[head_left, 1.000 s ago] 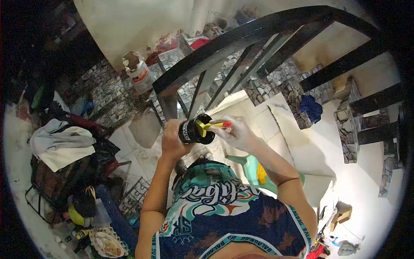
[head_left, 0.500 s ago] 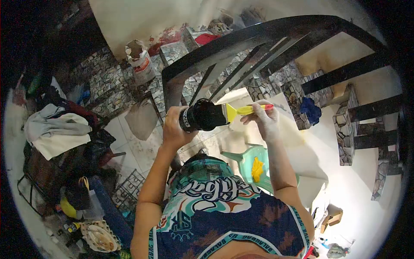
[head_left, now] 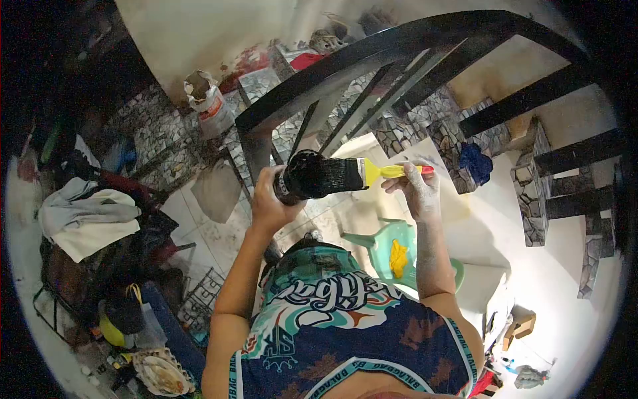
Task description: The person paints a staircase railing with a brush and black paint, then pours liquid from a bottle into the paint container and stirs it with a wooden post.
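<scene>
Your left hand (head_left: 269,203) is wrapped around a small black cylindrical can (head_left: 292,183), its open mouth turned toward the brush. Your right hand (head_left: 420,189) pinches the yellow, red-tipped handle of a wide flat paintbrush (head_left: 382,171) between thumb and fingers; its dark bristles are at the can's mouth, coated black. Below: a pale green plastic chair (head_left: 380,241) with a crumpled yellow cloth (head_left: 399,258) on it. Beyond the can, a black slatted railing (head_left: 372,53) curves past stone-patterned steps (head_left: 425,106). Farther, a torn-topped white container (head_left: 211,110) stands left of the railing.
</scene>
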Tool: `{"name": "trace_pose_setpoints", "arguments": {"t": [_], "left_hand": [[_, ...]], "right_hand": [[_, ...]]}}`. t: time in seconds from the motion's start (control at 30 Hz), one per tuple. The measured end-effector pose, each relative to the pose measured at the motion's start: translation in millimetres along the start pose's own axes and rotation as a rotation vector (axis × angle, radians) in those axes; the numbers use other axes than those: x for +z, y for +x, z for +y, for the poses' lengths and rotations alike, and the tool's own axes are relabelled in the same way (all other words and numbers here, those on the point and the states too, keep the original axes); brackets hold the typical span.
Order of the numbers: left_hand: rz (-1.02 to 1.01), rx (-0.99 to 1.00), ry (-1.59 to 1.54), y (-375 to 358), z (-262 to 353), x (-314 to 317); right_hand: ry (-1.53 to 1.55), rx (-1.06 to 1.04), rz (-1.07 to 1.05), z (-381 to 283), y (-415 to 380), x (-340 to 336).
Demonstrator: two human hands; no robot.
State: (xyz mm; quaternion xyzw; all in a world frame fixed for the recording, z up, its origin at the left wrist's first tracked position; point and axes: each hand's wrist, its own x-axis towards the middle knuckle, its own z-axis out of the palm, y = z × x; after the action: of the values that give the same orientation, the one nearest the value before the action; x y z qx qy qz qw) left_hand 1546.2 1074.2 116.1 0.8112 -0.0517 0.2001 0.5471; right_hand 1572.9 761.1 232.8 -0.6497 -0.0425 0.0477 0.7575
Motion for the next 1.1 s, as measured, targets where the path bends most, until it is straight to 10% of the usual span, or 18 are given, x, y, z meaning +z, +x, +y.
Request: {"name": "trace_pose_setpoints", "arguments": {"t": [0.4,0.73,1.1], "left_hand": [[0.022,0.027,-0.075,10,3,36],[-0.025,-0.344,-0.557,3,-32,80],[-0.056,-0.093,0.008,2,60,75]], "right_hand": [[0.152,-0.037,0.062,6,3,-40],[0.571,0.106,0.236,36,28,-74],[0.435,-0.241,0.108,-13,102,-60]]}}
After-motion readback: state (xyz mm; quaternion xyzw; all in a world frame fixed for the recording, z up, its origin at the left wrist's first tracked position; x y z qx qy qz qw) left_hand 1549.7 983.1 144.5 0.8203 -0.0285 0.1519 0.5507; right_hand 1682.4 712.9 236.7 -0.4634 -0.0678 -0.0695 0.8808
